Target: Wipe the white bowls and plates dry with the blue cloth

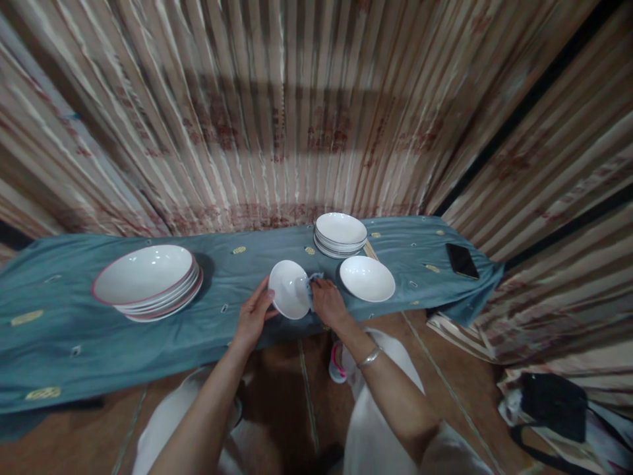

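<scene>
Head view: a white bowl is located between the two hands at the front middle of the bench, its opening turned toward the camera. Contact between bowl and bench cannot be determined.

A white dish stands upright just right of the right hand, its glossy inner surface exposed. Behind it is a rear stack of dark-rimmed white dishes, one resting in another. At the left end is a left stack of larger, red-rimmed bowls, nested; the top one sits slightly askew.

The left hand grips the bowl at its left edge, thumb on the rim side and fingers below, partly closed. The right hand is curled, knuckles up, around a blue cloth at the bowl's right edge. Both forearms reach forward and converge on the bowl.
</scene>
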{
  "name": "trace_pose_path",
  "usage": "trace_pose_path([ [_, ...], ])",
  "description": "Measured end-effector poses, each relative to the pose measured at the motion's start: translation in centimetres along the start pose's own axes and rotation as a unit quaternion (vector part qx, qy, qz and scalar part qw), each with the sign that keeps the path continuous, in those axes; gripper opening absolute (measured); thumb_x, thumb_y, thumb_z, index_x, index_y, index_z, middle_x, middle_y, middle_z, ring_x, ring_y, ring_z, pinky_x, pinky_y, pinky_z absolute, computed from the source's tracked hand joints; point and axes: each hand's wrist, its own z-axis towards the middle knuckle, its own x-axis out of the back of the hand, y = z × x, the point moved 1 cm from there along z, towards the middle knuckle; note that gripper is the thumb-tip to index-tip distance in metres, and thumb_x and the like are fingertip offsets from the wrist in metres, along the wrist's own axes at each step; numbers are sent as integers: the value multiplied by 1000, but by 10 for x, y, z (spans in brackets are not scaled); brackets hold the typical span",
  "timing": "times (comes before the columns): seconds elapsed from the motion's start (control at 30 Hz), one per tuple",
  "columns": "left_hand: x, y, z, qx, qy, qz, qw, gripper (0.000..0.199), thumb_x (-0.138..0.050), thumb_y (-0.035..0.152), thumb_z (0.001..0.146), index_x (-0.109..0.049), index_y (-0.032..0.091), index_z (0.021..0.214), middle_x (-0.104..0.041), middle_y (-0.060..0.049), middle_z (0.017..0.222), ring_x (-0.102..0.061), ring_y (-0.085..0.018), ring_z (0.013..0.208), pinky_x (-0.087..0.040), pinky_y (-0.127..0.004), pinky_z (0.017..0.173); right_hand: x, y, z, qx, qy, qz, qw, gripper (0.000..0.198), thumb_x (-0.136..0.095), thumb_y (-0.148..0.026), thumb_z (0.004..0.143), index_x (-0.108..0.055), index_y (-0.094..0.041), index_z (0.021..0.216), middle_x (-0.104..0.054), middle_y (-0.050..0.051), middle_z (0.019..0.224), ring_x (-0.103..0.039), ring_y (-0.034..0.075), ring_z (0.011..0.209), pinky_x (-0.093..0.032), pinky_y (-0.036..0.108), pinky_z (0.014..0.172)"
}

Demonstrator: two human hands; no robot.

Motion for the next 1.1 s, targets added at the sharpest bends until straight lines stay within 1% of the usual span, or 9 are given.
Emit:
trace_pose_path([
  [0.2, -1, -1, 1, -10, -2, -2, 1000, 68, -79, 44, 63, -63, 20, 125, -67, -10, 120, -60, -30, 113, -61, -31, 65, 1, -1, -20, 63, -13, -13, 998, 30, -42, -8, 90, -65, -11, 108, -59, 17, 119, -55, 24, 110, -44, 37, 97],
  [0.3, -2, 0, 1, -9, 1, -1, 1000, 67, -78, 43, 64, -62, 20, 125, -65, -10, 124, -59, -31, 116, -61, -30, 64, 5, -4, -29, 98, -23, 13, 995, 30, -44, -8, 89, -66, -11, 109, -60, 15, 120, -55, 23, 109, -42, 36, 99],
  [0.5, -2, 0, -1, -10, 6, 1, 1000, 66, -78, 44, 63, -64, 22, 124, -65, -9, 125, -63, -30, 108, -61, -36, 71, 20, -17, -36, 172, -45, 157, 972, 27, -49, -6, 84, -67, -16, 101, -65, 9, 110, -58, 20, 102, -43, 31, 93],
  [0.6, -1, 0, -1, -15, 1, 7, 1000, 67, -78, 48, 63, -64, 23, 124, -64, -9, 127, -63, -29, 109, -61, -34, 71, 21, -26, -32, 195, -43, 235, 951, 25, -48, -5, 84, -67, -17, 93, -67, 6, 102, -60, 17, 95, -44, 27, 88],
  [0.67, -1, -2, -1, -16, -3, 11, 1000, 70, -77, 50, 63, -63, 23, 125, -64, -9, 126, -63, -28, 108, -60, -32, 69, 20, -31, -28, 190, -41, 287, 938, 22, -47, -6, 85, -67, -17, 88, -68, 4, 98, -61, 16, 92, -44, 25, 85],
  [0.73, 0, -3, 0, -16, -4, 14, 1000, 71, -76, 52, 64, -62, 21, 127, -65, -10, 125, -64, -28, 107, -60, -29, 68, 18, -37, -23, 169, -32, 339, 925, 21, -47, -9, 86, -67, -17, 86, -68, 4, 100, -61, 15, 92, -45, 24, 84],
  [0.87, 2, -6, 1, -16, -4, 17, 1000, 64, -73, 50, 70, -62, 22, 126, -63, -10, 128, -62, -28, 111, -60, -28, 68, 12, -46, -13, 117, -11, 415, 902, 20, -48, -12, 85, -67, -16, 91, -68, 4, 105, -61, 15, 93, -46, 24, 81],
  [0.97, 4, -5, 0, -13, -13, 6, 1000, 56, -66, 51, 77, -62, 24, 126, -60, -10, 133, -59, -29, 118, -60, -30, 70, 6, -49, -3, 69, -11, 447, 892, 20, -48, -15, 84, -67, -17, 91, -68, 2, 94, -61, 15, 84, -46, 24, 76],
  [1.1, 3, -3, -3, -9, -36, -15, 999, 59, -61, 54, 80, -59, 22, 129, -54, -12, 140, -54, -32, 124, -60, -34, 73, -3, -52, 11, -3, -18, 506, 862, 22, -47, -26, 85, -67, -16, 88, -64, 1, 78, -59, 15, 74, -46, 25, 71],
])
